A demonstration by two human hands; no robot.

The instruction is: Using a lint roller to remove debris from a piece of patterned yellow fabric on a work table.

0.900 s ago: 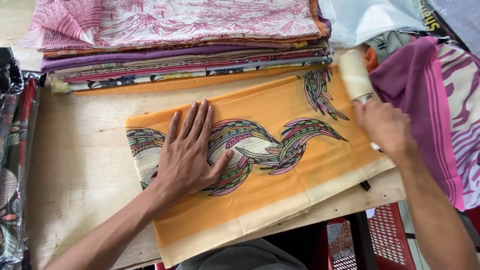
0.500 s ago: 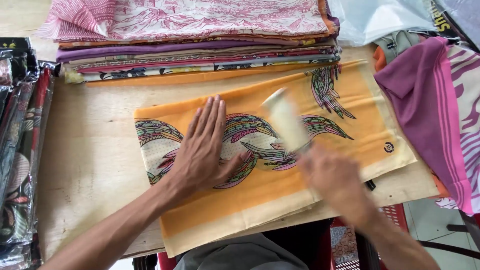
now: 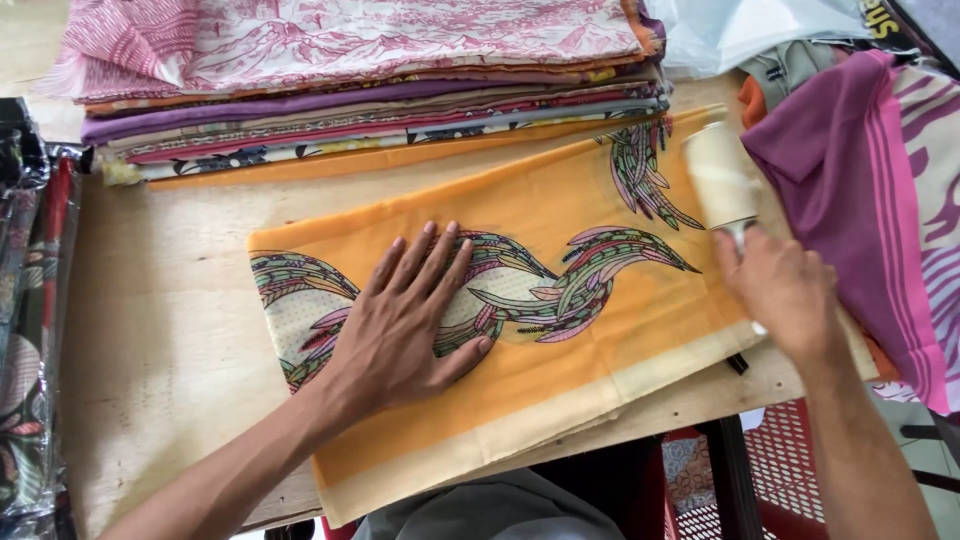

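Observation:
A folded orange cloth (image 3: 560, 390) with a multicoloured leaf pattern lies across the wooden table (image 3: 170, 310). My left hand (image 3: 410, 320) rests flat on its middle, fingers spread, pressing it down. My right hand (image 3: 785, 290) grips the handle of a cream-coloured lint roller (image 3: 720, 175). The roller's head sits at the right end of the cloth, close to its far edge.
A tall stack of folded patterned fabrics (image 3: 350, 80) fills the back of the table. Purple and pink striped cloth (image 3: 870, 190) lies at the right. Plastic-wrapped dark fabrics (image 3: 25, 330) are at the left edge. A red plastic stool (image 3: 750, 490) stands below the table front.
My right hand has carried the roller from the middle of the cloth back out to its right end. My left hand has stayed flat on the cloth.

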